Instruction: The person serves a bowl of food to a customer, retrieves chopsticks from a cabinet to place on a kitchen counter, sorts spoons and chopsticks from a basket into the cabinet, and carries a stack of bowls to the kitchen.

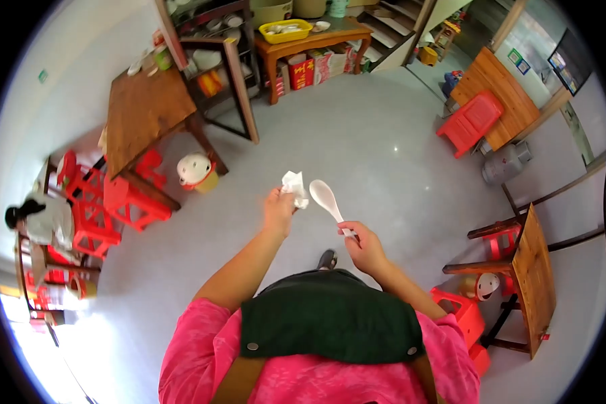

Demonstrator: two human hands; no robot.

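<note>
Right hand (363, 247): thumb and fingers closed on the handle end of one white spoon (324, 198), held in the air over the grey floor (363, 141), no table beneath it. Spoon, long axis: slanting from the right hand forward and to the left, bowl at the far end, handle toward the body. Left hand (278, 210): slightly blurred, fingers gathered on one crumpled white tissue (295, 189), its loose end standing above the grip. Principal relation: tissue just left of the spoon's bowl, nearly level with it, a narrow gap showing between them in this view; whether they differ in height, cannot tell. Nearer to the bowl: left hand; to the handle: right hand. Next outward: dark green apron (330, 316) behind both hands; one dark shoe (327, 259) below, between the forearms. Farther, ahead: wooden table (347, 31), yellow basket (286, 38) at its left end, close to the front edge. Left: lidded bin (196, 172) on the floor.
</note>
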